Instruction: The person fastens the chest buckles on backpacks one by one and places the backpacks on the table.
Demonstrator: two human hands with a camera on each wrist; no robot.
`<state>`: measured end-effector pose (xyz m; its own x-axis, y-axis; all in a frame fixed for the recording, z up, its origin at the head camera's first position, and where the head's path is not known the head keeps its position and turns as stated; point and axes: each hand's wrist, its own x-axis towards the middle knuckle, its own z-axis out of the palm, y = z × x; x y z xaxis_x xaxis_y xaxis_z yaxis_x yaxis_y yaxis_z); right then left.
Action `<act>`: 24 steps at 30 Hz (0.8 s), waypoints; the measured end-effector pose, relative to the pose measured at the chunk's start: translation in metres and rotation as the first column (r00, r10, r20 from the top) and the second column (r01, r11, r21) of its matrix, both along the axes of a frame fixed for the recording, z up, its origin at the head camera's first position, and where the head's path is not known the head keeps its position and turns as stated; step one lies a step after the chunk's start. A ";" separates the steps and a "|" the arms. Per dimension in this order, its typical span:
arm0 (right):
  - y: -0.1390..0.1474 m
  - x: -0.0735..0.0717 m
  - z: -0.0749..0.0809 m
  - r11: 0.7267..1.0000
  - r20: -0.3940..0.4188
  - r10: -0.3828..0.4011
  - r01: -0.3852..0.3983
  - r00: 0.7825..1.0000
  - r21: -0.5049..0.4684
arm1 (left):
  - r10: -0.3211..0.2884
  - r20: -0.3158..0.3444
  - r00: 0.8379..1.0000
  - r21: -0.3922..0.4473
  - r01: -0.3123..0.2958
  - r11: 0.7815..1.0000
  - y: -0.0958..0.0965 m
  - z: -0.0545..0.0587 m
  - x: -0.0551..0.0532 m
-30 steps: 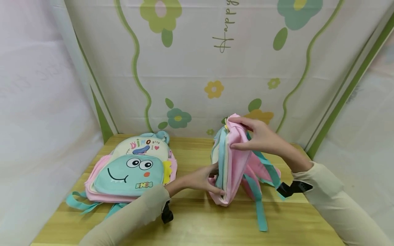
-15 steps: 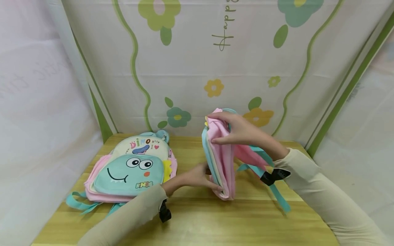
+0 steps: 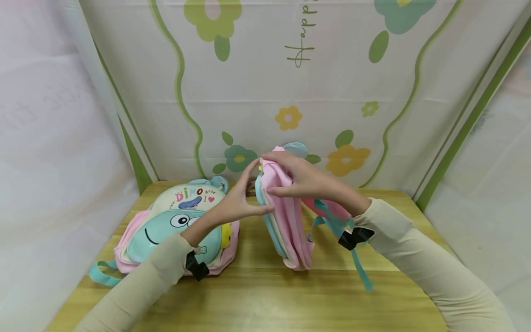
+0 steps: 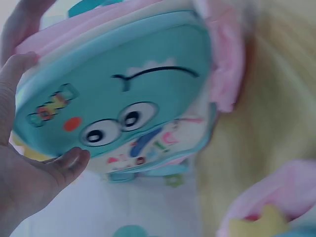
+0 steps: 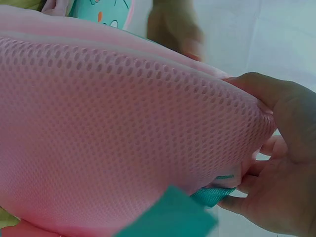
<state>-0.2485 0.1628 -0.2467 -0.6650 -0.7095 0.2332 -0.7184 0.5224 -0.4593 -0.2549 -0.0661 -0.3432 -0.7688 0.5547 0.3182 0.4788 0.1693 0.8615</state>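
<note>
A pink backpack (image 3: pixel 286 226) with a teal dinosaur-face front stands on edge at the table's middle, side panel toward me. My right hand (image 3: pixel 304 177) grips its upper side edge, fingers over the top and thumb on the pink panel. At the front pocket (image 4: pixel 163 89), my left hand (image 3: pixel 232 203) is spread, thumb at the pocket's edge and fingers beside the dinosaur face. In the right wrist view, the pink mesh back panel (image 5: pixel 123 123) fills most of the picture, with a teal strap (image 5: pixel 173 215) below it.
A matching dinosaur backpack (image 3: pixel 141 240) lies face up at the left of the wooden table (image 3: pixel 257 299), partly covered by my left arm. Teal straps (image 3: pixel 361 272) trail to the right of the held bag. Printed white cloth (image 3: pixel 240 83) encloses the back and sides.
The held backpack has shifted left and turned, its front facing further away. My left hand has left its lower edge and come up near its top. The right hand kept its grip.
</note>
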 end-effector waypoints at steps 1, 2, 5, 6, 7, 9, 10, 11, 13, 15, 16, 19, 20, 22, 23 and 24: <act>0.000 0.000 -0.001 1.000 -0.004 0.008 -0.008 1.000 -0.001 | 0.011 -0.010 1.000 -0.017 -0.011 1.000 -0.002 0.005 0.000; 0.000 -0.001 -0.001 1.000 -0.007 0.016 -0.016 1.000 -0.001 | 0.016 -0.026 1.000 -0.036 -0.016 0.999 -0.004 0.010 0.000; 0.000 -0.001 -0.003 0.999 -0.009 0.033 -0.033 0.999 -0.001 | 0.015 -0.078 0.997 -0.088 -0.022 0.996 -0.008 0.021 -0.001; 0.000 0.000 -0.003 0.999 -0.006 0.032 -0.032 0.999 0.002 | 0.011 -0.099 0.995 -0.104 -0.021 0.994 -0.008 0.024 0.000; 0.001 0.000 -0.004 1.000 0.001 0.029 -0.029 1.000 0.006 | 0.008 -0.119 0.993 -0.119 -0.023 0.993 -0.009 0.027 0.000; 0.002 0.001 -0.005 1.000 0.010 0.021 -0.022 1.000 0.022 | 0.002 -0.152 0.988 -0.141 -0.023 0.990 -0.010 0.031 0.000; 0.003 0.002 -0.005 0.999 0.018 0.018 -0.018 1.000 0.029 | -0.003 -0.166 0.986 -0.150 -0.023 0.989 -0.010 0.032 0.000; 0.004 0.003 -0.006 0.999 0.023 0.017 -0.018 1.000 0.036 | -0.004 -0.176 0.984 -0.159 -0.024 0.987 -0.010 0.034 -0.001; 0.006 0.004 -0.008 0.999 0.020 0.022 -0.023 1.000 0.042 | -0.003 -0.189 0.982 -0.177 -0.031 0.984 -0.011 0.036 -0.001; 0.008 0.004 -0.011 0.999 0.008 0.030 -0.031 1.000 0.040 | 0.003 -0.193 0.981 -0.192 -0.041 0.981 -0.012 0.038 0.000; 0.009 0.005 -0.013 0.999 0.000 0.035 -0.035 0.999 0.035 | 0.008 -0.196 0.981 -0.196 -0.047 0.979 -0.013 0.040 0.000; 0.012 0.005 -0.018 0.999 -0.021 0.033 -0.033 0.999 0.021 | 0.029 -0.199 0.980 -0.199 -0.069 0.978 -0.013 0.044 0.000; 0.013 0.005 -0.021 0.999 -0.031 0.027 -0.027 0.999 0.023 | 0.039 -0.199 0.979 -0.197 -0.079 0.977 -0.012 0.045 -0.001; 0.016 0.006 -0.026 0.999 -0.059 0.020 -0.018 0.998 0.030 | 0.063 -0.196 0.978 -0.193 -0.102 0.976 -0.012 0.048 -0.002; 0.017 0.006 -0.029 0.999 -0.068 0.014 -0.012 0.998 0.034 | 0.078 -0.192 0.978 -0.192 -0.116 0.975 -0.012 0.049 -0.003; 0.018 0.006 -0.032 0.999 -0.075 0.014 -0.012 0.997 0.031 | 0.092 -0.188 0.978 -0.190 -0.128 0.973 -0.012 0.050 -0.004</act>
